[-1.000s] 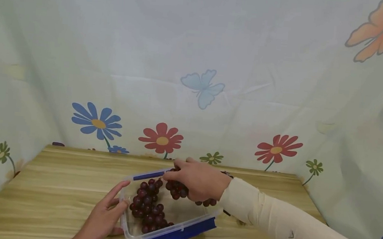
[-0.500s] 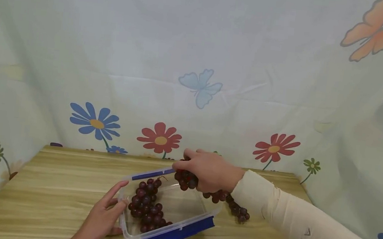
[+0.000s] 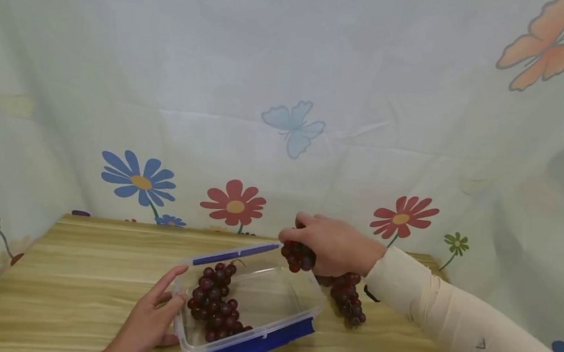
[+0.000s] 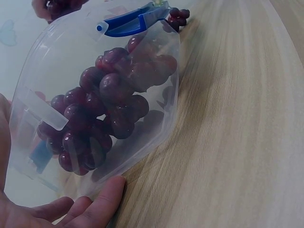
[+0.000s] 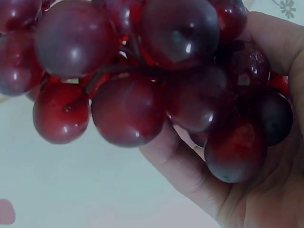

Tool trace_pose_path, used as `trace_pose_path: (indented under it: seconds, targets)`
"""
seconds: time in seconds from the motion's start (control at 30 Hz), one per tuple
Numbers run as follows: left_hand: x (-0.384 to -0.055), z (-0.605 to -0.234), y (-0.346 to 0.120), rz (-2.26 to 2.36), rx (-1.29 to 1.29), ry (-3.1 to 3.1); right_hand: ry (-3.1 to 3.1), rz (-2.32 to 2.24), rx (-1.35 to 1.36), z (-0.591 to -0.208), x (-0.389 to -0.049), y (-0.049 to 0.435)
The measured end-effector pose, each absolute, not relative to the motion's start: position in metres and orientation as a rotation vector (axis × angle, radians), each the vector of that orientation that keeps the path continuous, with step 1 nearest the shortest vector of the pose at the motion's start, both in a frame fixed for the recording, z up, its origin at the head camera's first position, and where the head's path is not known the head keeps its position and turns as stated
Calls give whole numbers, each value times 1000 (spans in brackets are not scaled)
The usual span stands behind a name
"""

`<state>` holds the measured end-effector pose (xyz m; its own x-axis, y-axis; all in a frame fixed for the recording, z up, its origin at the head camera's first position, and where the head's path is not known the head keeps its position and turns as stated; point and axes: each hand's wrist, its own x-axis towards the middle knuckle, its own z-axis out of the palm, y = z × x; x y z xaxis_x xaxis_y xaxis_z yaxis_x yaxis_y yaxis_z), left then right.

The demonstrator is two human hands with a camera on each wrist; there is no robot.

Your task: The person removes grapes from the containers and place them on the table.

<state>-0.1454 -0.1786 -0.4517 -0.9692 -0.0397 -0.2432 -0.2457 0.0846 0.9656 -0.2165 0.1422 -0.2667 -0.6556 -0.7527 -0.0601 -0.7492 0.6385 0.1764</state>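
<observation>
My right hand (image 3: 333, 249) grips a bunch of dark red grapes (image 3: 300, 256), raised over the far right corner of the clear plastic container (image 3: 276, 286). Large round grapes (image 5: 128, 109) fill the right wrist view, with fingers curled beneath and behind them. A second bunch (image 3: 216, 300) lies inside the container along its left side. My left hand (image 3: 151, 313) rests against the container's left wall, thumb at the rim, fingers spread. In the left wrist view, fingertips (image 4: 111, 190) touch the lower edge of the clear wall.
More grapes (image 3: 348, 307) lie on the wooden table (image 3: 115, 262) just right of the container. Blue latch flaps (image 3: 260, 344) hang along the container's long sides. A pale cloth with printed flowers and butterflies (image 3: 291, 129) stands behind the table.
My right hand has lifted its bunch out of the container and carried it up and to the right. Grapes on the table have come into view. My left hand stays in place.
</observation>
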Motion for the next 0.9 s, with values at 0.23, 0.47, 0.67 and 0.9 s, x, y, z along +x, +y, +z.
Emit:
trace_pose_path:
  seconds: [0.23,0.47,0.67,0.9]
  targets:
    - [-146,-453,-179,2016,-292,2184,-2838,-364,1222,-271,-219,158]
    - [-146,-454,-179,2014,-289,2190,-2871,-371,1160,-274,-220,170]
    - [-146,-454,-179,2010,-292,2189,-2923,-345,1102,-279,-225,183]
    - [-145,-453,-179,2004,-292,2198,-2986,-354,1039,-280,-230,197]
